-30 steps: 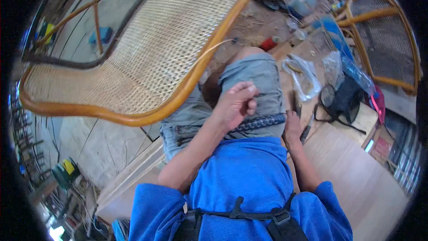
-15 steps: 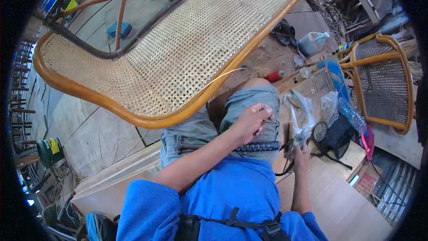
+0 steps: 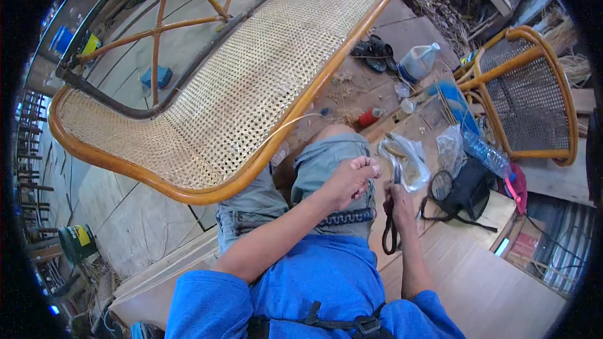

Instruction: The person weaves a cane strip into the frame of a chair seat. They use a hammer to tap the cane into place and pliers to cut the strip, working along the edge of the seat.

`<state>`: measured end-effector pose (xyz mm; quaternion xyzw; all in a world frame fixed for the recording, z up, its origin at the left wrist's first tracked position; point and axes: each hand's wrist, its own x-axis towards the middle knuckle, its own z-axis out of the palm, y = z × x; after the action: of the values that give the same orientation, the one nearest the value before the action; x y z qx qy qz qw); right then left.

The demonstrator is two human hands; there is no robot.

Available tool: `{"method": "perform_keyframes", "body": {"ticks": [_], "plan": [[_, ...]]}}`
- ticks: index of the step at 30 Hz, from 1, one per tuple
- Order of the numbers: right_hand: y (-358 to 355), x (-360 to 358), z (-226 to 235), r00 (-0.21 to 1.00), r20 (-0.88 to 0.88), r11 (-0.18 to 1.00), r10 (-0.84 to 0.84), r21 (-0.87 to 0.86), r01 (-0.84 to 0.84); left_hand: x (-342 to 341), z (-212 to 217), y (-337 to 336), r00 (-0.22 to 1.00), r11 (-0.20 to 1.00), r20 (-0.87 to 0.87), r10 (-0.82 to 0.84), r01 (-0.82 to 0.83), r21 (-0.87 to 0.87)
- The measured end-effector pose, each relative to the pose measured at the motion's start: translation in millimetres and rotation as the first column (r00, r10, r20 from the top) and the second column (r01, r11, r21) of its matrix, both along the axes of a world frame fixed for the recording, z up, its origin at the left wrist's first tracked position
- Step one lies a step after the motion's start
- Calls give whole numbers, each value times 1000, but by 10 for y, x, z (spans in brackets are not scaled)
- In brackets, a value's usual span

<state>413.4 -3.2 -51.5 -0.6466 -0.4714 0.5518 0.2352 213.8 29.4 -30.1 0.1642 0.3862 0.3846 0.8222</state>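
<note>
Above my lap, my left hand (image 3: pixel 352 183) is closed with its fingertips pinched together; what they hold, if anything, is too small to make out. My right hand (image 3: pixel 401 206) grips a dark tool with a looped handle (image 3: pixel 390 243), its narrow metal end pointing away from me. A large woven cane panel (image 3: pixel 251 81) in a curved orange-brown rattan frame leans over my knees. One loose pale cane strand (image 3: pixel 290 123) sticks out along its near right edge. Across my thighs rests a dark rod-like tool with a ribbed grip (image 3: pixel 345 217).
On the wooden surface to my right are a clear plastic bag (image 3: pixel 411 162), a black bag (image 3: pixel 468 196) and a plastic bottle (image 3: pixel 485 154). A red bottle (image 3: pixel 370 117), white jug (image 3: pixel 419 61) and black sandals (image 3: pixel 375 52) lie beyond. A cane-backed chair (image 3: pixel 524 97) is at far right.
My right hand has drawn the dark tool slightly left and turned it, so its looped handle hangs below the fist. My left hand stays pinched. The whole view has shifted a little.
</note>
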Motion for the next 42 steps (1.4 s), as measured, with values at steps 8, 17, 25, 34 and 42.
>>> {"method": "perform_keyframes", "body": {"ticks": [8,17,25,34,42], "plan": [[107,-184,199,904,351,911,244,236,-338,61,-32,-36,998,999,-56,6,-3,49],[20,-365,480,896,365,920,253,194,-339,84,-82,-65,980,994,-195,-38,57,94],[-84,9,-12,913,331,960,240,62,-275,127,-220,-137,945,950,-325,-12,112,290],[-296,-3,-142,881,437,807,-184,578,-118,-20,-17,-241,947,947,-250,-202,254,195],[-9,-534,479,947,-292,977,-134,122,176,-9,-156,-271,912,890,-400,-90,253,378]]}}
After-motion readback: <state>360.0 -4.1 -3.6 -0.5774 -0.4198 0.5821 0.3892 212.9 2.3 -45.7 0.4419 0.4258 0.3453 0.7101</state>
